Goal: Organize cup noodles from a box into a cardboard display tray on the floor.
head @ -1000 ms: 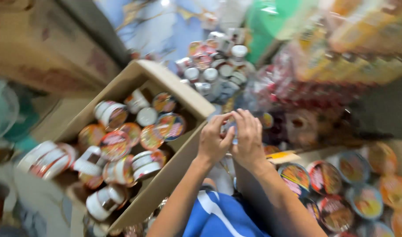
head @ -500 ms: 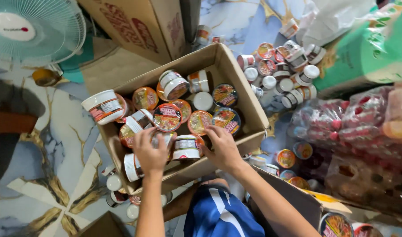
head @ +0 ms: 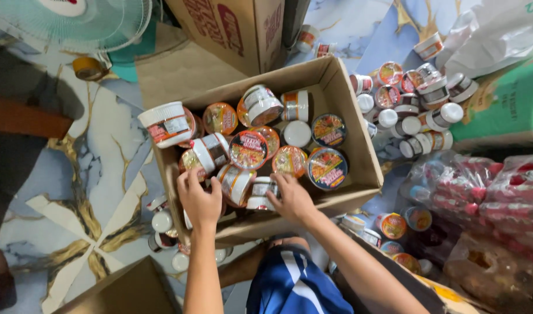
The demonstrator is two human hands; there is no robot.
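Note:
An open cardboard box [head: 351, 125] lies on the floor before me, filled with several instant noodle cups [head: 248, 149], some upright, some on their sides. My left hand [head: 199, 200] rests inside the near left corner, fingers curled on a tilted cup [head: 194, 161] there. My right hand [head: 291, 196] reaches into the near middle and touches a white cup lying on its side [head: 260, 193]. A cup [head: 164, 123] perches on the box's left rim.
More noodle cups [head: 420, 104] are piled on the floor beyond the box's right side, and a few [head: 162, 221] lie at its near left. A fan [head: 86, 20] stands at top left, a tall carton [head: 237, 29] behind, plastic-wrapped packs [head: 482, 192] at right.
The view swung left from the right-hand pile to the box. Both hands, earlier together near the box's corner, have moved into the box and spread apart among the cups.

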